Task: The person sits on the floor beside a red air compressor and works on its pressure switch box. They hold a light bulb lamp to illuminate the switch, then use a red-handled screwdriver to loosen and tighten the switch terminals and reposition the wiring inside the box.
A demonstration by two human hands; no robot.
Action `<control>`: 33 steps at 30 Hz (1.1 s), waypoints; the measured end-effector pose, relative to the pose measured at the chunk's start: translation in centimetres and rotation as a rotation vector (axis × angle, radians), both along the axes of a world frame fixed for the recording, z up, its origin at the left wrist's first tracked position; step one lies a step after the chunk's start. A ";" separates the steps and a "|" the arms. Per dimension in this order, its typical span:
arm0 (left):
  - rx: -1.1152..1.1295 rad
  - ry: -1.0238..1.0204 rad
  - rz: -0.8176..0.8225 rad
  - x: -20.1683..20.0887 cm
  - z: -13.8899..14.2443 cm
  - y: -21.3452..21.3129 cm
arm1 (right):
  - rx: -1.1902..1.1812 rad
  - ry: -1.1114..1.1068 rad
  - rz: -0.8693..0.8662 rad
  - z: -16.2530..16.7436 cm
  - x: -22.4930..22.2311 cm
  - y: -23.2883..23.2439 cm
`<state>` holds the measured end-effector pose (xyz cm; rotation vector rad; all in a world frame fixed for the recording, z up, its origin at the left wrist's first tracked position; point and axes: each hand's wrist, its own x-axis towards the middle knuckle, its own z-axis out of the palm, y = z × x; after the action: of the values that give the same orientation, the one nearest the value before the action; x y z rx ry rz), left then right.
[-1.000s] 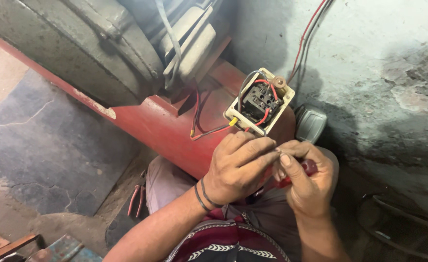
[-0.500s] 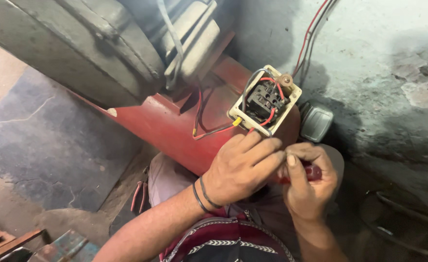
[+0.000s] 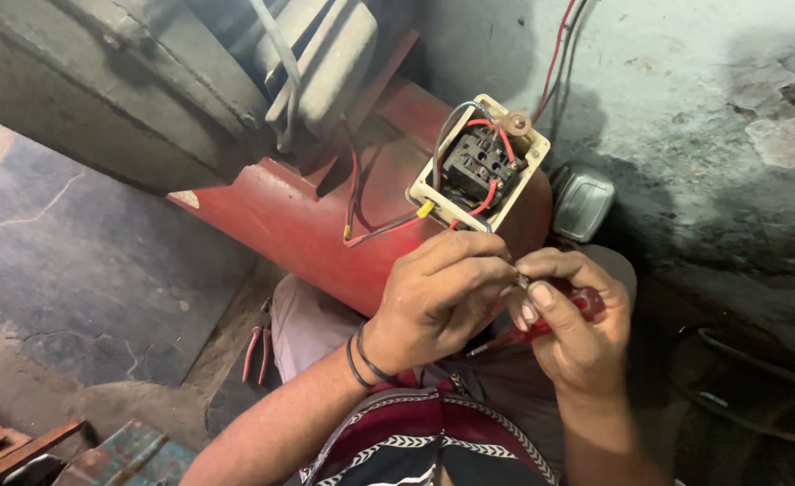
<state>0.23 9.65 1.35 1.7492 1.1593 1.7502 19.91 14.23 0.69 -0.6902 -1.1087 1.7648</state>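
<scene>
Left hand pinches small part, identity unclear | right hand grips red-handled screwdriver | open cream switch box just above.

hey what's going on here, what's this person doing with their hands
A person sits beside a red metal tank that carries an open cream-coloured electrical switch box with red and dark wires showing inside. Both hands meet just below the box: the left hand pinches something small at its fingertips, too small to identify, while the right hand grips a red-handled tool. A grey cover lies to the right of the tank, and red-handled pliers lie on the floor by the person's leg.
</scene>
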 end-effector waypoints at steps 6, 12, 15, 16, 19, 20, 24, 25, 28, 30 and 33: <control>-0.041 -0.045 -0.035 0.1 -0.4 -0.1 | 0.043 0.009 0.080 -0.3 0.1 0.6; -0.032 0.028 0.028 0.2 0.0 -0.2 | 0.055 -0.077 0.074 -0.2 0.2 1.1; -0.008 0.105 -0.001 -0.1 0.2 -0.2 | -0.128 -0.025 0.027 -0.4 -0.1 1.3; -0.018 0.093 -0.023 -0.2 0.2 -0.2 | -0.219 0.012 0.025 -0.5 -0.2 1.4; -0.021 0.075 -0.049 -0.4 0.1 -0.1 | -0.350 0.115 0.078 -0.8 -0.2 1.5; -0.006 0.083 -0.037 -0.5 0.0 -0.1 | -0.373 0.150 0.103 -0.9 -0.1 1.4; 0.021 0.063 -0.043 -0.7 -0.4 0.1 | -0.356 0.186 0.126 -1.2 0.3 1.0; 0.032 0.058 -0.041 -0.7 -0.6 0.1 | -0.359 0.200 0.132 -1.3 0.3 0.9; 0.051 0.056 -0.041 -0.6 -0.9 0.1 | -0.382 0.210 0.133 -1.6 0.3 0.7; 0.041 0.067 -0.050 -0.7 -1.1 0.1 | -0.404 0.225 0.126 -1.8 0.2 0.5; 0.062 0.093 -0.038 -0.8 -1.2 0.2 | -0.406 0.244 0.111 -1.9 0.0 0.4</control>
<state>-0.57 9.82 0.17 1.8946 1.1124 1.7160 19.94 14.62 -1.17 -0.6371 -0.6386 2.1339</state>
